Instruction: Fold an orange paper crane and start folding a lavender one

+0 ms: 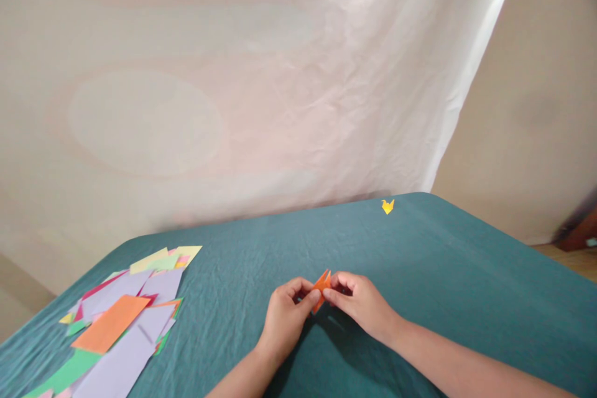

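Pale, wrinkled sheeting (280,106) hangs at the back, and it fills the greatest part of what I see from my distant seat. In front of it spreads the dark green tablecloth (466,298), lightly creased. On its left side lies a loose heap of coloured papers (133,286), many of them lilac, with one orange sheet (111,324) on top. The two hands come next in size. The left hand (285,317) pinches the orange folded paper (321,283) from the left, and the right hand (366,308) pinches it from the right. The piece is between the hands, its split tip upward; whether it touches the cloth, I cannot tell. I judge that the step in hand is a fine shaping of its folds. The next move, I think, calls for small, even pressure from both thumbs, so that no layer slips or tears. Smallest of all, a yellow folded figure (387,206) sits near the far edge, well apart from the hands.
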`<state>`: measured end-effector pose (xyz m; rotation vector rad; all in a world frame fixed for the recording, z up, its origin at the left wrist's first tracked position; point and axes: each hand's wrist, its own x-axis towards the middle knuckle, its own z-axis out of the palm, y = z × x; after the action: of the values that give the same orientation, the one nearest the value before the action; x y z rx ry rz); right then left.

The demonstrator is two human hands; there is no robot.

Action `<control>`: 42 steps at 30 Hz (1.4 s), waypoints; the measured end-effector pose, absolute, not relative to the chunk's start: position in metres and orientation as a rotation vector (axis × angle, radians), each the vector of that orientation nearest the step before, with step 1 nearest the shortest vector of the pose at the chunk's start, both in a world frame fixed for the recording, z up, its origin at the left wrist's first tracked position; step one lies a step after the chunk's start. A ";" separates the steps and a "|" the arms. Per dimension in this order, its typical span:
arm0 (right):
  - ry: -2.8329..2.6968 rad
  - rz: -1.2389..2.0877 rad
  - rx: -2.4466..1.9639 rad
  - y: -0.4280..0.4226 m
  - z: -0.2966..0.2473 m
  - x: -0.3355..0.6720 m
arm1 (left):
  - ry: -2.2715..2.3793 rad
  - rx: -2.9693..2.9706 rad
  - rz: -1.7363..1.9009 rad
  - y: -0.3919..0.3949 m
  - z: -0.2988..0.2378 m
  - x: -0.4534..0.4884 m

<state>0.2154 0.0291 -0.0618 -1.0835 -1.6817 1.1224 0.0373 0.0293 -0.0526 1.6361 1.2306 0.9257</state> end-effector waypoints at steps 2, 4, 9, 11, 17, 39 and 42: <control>-1.698 1.091 -1.100 0.029 -0.061 0.216 | 1.197 1.593 0.897 0.031 -0.057 0.037; -1.743 1.056 -1.108 0.028 -0.061 0.216 | 1.174 1.575 0.869 0.032 -0.060 0.036; -1.799 1.007 -1.147 0.029 -0.067 0.215 | 1.218 1.584 0.891 0.032 -0.057 0.036; -1.768 1.020 -1.166 0.029 -0.069 0.215 | 1.248 1.582 0.911 0.033 -0.055 0.036; -1.746 1.077 -1.114 0.028 -0.066 0.215 | 1.256 1.514 0.916 0.035 -0.056 0.036; -1.779 1.047 -1.084 0.026 -0.053 0.219 | 1.266 1.689 0.681 0.029 -0.047 0.034; -1.779 1.095 -1.067 0.028 -0.055 0.219 | 1.257 1.684 0.700 0.029 -0.047 0.035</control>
<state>0.2188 0.0280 -0.0552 -1.0668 -1.7793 1.0954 0.0350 0.0286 -0.0467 1.6845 1.2574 0.7001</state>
